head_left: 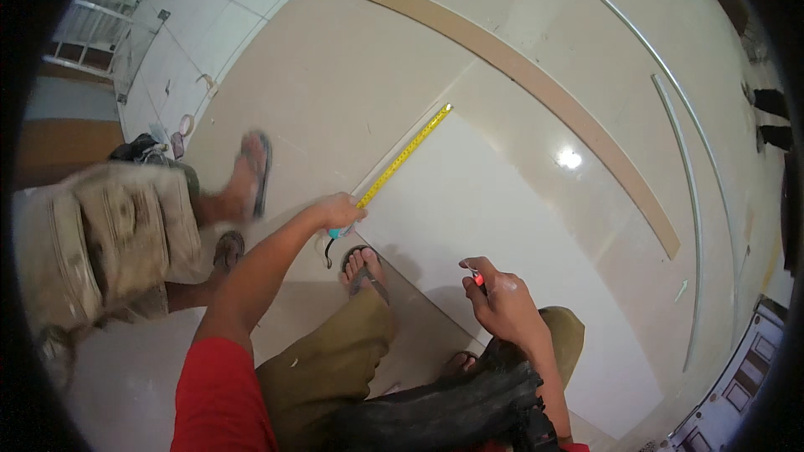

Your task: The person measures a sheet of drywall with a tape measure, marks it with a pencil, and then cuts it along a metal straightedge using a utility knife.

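Note:
My left hand is closed around a tape measure, whose teal case and black strap show below the fingers. Its yellow blade is pulled out along the left edge of a white board lying on the floor, and its metal tip reaches the board's far corner. Over the board, my right hand is closed on a small red object with a shiny metal end. Most of that object is hidden by the fingers, so its kind cannot be made out.
A long tan strip lies beyond the board, with thin metal lengths farther right. At the left stands another person in beige trousers and flip-flops. A tape roll lies behind them. My sandalled foot is beside the board.

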`<state>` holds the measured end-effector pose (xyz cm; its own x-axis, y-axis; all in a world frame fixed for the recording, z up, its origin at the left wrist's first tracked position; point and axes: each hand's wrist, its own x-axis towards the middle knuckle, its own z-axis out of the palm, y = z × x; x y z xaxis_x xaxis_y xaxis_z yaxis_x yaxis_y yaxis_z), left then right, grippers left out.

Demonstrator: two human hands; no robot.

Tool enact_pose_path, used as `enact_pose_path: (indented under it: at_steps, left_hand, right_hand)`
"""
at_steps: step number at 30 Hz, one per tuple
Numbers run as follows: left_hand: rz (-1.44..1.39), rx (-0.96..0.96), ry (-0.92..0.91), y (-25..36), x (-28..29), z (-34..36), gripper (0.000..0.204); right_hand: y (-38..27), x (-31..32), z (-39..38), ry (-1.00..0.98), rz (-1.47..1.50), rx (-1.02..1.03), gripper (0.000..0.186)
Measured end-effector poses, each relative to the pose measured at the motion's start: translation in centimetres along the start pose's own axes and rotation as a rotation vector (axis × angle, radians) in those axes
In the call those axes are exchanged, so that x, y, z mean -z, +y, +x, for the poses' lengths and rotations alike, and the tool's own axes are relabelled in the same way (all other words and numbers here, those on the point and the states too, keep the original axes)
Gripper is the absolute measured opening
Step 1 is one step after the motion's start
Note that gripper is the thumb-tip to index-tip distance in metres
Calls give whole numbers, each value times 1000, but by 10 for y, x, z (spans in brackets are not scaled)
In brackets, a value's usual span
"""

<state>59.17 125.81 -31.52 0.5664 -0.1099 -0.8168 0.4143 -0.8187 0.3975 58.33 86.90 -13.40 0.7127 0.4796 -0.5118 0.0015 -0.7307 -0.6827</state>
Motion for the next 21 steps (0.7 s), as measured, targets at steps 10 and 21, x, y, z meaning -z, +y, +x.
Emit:
enact_pose_path:
  at_steps: [10, 21]
  left_hand:
    - [45, 78, 75, -17, -13, 17, 47]
    - [3, 87, 60, -23, -10, 18, 41]
  right_hand:
    - [17, -14, 0, -54, 31, 78, 29]
    - [33, -16, -1, -58, 4, 36, 28]
